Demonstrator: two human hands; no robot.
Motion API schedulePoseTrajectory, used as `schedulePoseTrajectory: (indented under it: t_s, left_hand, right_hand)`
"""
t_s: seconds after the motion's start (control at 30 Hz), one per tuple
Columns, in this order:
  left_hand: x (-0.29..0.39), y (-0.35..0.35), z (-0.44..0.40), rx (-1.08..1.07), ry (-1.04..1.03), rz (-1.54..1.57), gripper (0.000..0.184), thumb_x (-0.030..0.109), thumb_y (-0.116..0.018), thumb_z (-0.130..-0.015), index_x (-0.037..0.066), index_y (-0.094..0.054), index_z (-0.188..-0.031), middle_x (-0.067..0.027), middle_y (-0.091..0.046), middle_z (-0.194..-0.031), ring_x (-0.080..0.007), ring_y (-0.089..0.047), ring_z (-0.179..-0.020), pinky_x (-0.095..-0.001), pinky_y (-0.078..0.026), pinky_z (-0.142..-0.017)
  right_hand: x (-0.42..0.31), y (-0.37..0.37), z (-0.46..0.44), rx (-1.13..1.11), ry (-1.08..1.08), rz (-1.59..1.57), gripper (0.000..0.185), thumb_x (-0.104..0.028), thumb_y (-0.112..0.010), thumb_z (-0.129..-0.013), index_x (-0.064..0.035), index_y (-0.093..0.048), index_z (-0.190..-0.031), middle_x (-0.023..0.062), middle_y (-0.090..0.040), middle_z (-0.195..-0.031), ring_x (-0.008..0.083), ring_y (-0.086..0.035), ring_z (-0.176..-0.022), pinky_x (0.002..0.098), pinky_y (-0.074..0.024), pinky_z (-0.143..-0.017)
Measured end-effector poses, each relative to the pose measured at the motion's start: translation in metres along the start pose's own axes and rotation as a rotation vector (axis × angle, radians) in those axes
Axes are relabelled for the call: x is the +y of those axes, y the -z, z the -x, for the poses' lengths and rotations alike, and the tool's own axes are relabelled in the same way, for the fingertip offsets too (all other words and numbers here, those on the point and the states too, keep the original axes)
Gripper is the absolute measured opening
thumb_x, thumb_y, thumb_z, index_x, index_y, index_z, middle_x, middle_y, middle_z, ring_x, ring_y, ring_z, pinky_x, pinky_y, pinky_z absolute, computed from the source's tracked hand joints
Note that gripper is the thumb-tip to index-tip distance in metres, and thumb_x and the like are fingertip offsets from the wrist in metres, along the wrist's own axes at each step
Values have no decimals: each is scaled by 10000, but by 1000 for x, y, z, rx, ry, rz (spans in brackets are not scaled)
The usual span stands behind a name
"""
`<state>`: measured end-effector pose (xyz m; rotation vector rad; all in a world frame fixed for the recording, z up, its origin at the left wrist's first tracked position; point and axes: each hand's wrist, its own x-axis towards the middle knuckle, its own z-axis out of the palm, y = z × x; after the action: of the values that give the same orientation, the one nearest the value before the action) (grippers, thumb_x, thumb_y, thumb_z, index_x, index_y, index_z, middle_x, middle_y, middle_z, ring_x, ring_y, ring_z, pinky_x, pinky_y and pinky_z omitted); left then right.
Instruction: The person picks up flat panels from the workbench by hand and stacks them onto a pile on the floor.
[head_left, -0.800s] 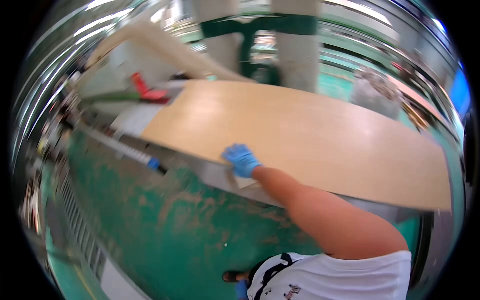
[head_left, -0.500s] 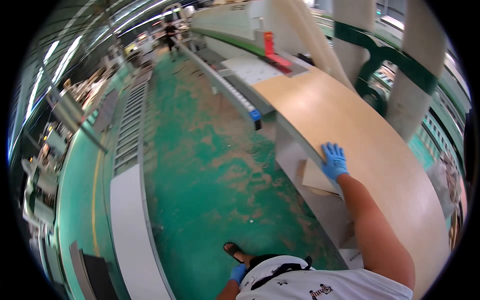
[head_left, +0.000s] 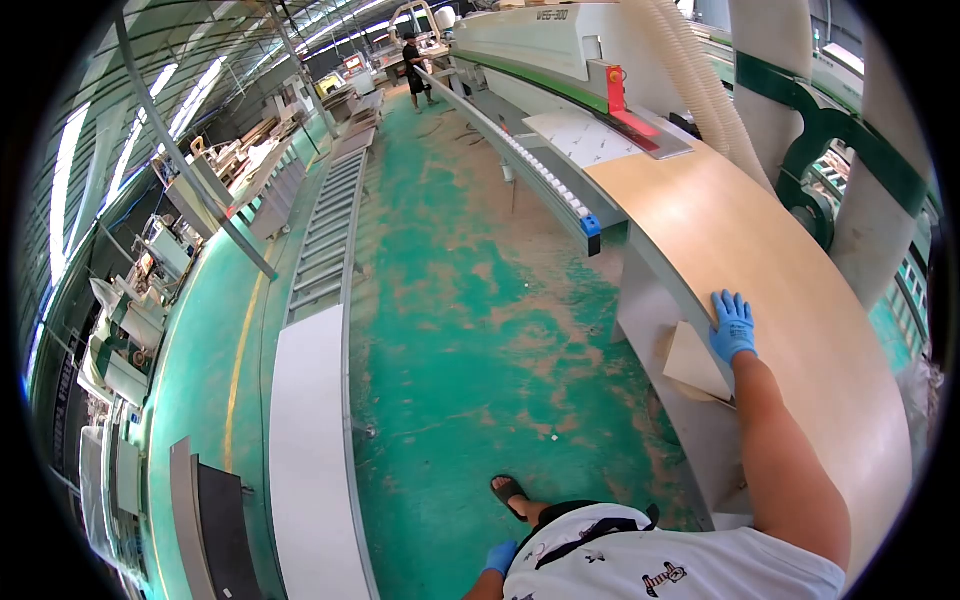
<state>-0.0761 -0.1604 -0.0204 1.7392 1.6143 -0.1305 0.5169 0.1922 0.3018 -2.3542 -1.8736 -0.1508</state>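
My right hand [head_left: 734, 326], in a blue glove, lies flat near the left edge of a long wood-coloured board [head_left: 780, 270], fingers stretched out. The far end of that board is beside a red guard [head_left: 616, 90] on a long white and green machine [head_left: 525, 42]. A smaller white panel [head_left: 580, 137] lies just beyond the board's far end. Low at my side hangs my left hand [head_left: 501, 556], also blue-gloved and close to my shirt; its fingers are too small and partly hidden to make out.
A side rail with white rollers and a blue end [head_left: 590, 226] juts toward me. To the left runs a roller conveyor [head_left: 325, 235] with a pale panel [head_left: 315, 440]. Dark panels [head_left: 215, 530] stand nearby. A person [head_left: 414, 72] stands far down the green floor [head_left: 450, 370].
My view has swung left, so the scene sits further right and looks sharper. My right hand stays flat on the board, and my left hand is still down at my side.
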Motion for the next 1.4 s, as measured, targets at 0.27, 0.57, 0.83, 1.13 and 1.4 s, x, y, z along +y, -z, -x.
schedulePoseTrajectory:
  t_s: [0.27, 0.57, 0.83, 1.13, 1.4]
  left_hand:
    - [8, 1, -12, -35, 11, 38, 205, 215, -485, -906, 89, -638, -960, -246, -664, -983, -448, -637, -884, -517, -499, -761]
    - [2, 0, -4, 2, -73, -21, 190, 220, -495, -905, 85, -624, -940, -240, -665, -942, -440, -636, -898, -515, -496, -766]
    - [0, -3, -4, -21, -11, 13, 208, 240, -494, -910, 88, -628, -956, -246, -667, -978, -440, -633, -923, -508, -495, -780]
    - [-7, -5, -7, -18, -52, -45, 242, 258, -495, -918, 135, -663, -1041, -170, -673, -1024, -381, -647, -950, -460, -511, -800]
    - [-10, -5, -9, -21, -56, -64, 250, 244, -497, -916, 123, -652, -1071, -170, -663, -1041, -377, -638, -979, -453, -509, -815]
  right_hand:
    - [0, 4, 0, -17, -9, 1, 742, -226, -641, -830, -148, -323, -1496, 136, -291, -1560, 371, -228, -1450, 501, -158, -1196]
    - [1, -1, -1, 4, -11, -10, 747, -230, -652, -813, -157, -340, -1488, 121, -304, -1554, 367, -229, -1448, 503, -147, -1197]
    - [0, 1, -1, -14, -19, -20, 750, -220, -654, -814, -158, -337, -1491, 122, -294, -1561, 360, -220, -1454, 499, -141, -1200]
    - [2, -3, -2, -7, -17, -14, 750, -227, -651, -821, -162, -328, -1494, 118, -294, -1562, 360, -225, -1452, 499, -149, -1198]
    - [0, -1, 0, -8, -14, -3, 753, -231, -653, -820, -161, -326, -1494, 120, -299, -1557, 365, -232, -1447, 503, -157, -1195]
